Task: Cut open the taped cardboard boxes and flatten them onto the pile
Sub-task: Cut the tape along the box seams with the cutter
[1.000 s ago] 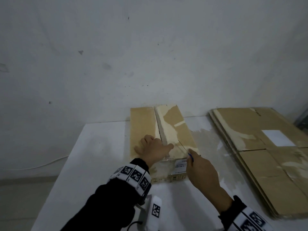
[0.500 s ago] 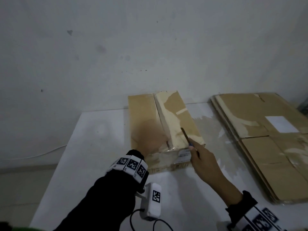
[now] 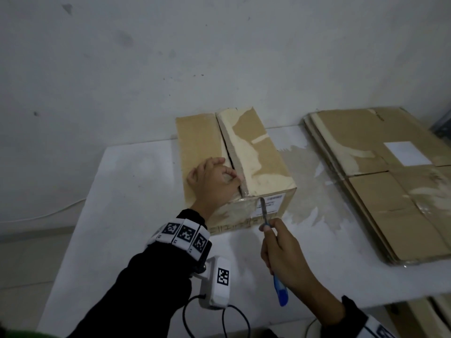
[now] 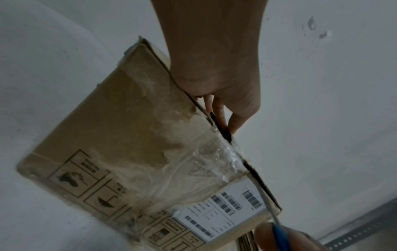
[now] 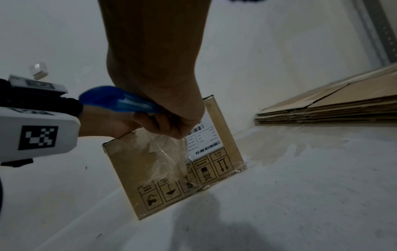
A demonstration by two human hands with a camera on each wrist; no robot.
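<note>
A taped cardboard box (image 3: pixel 256 162) stands on the white table (image 3: pixel 136 191), its top seam slit open between the two flaps. My left hand (image 3: pixel 227 174) rests on the left flap, and in the left wrist view its fingertips (image 4: pixel 219 110) curl over the flap's edge into the gap. My right hand (image 3: pixel 271 230) grips a blue-handled knife (image 3: pixel 280 289) in front of the box. The blade (image 3: pixel 263 211) points up at the front top edge, beside the white shipping label (image 3: pixel 271 206). Clear tape (image 4: pixel 204 163) still covers the front face.
A pile of flattened cardboard (image 3: pixel 390 186) lies on the table's right side, a hand's width from the box. A glossy patch (image 3: pixel 312 191) marks the table between them. The wall stands right behind the box. A metal upright (image 3: pixel 443 125) shows at far right.
My right hand drew back toward me, bringing the blade from above the right flap down to the front top edge. My left hand slid to the seam and hooked its fingers in.
</note>
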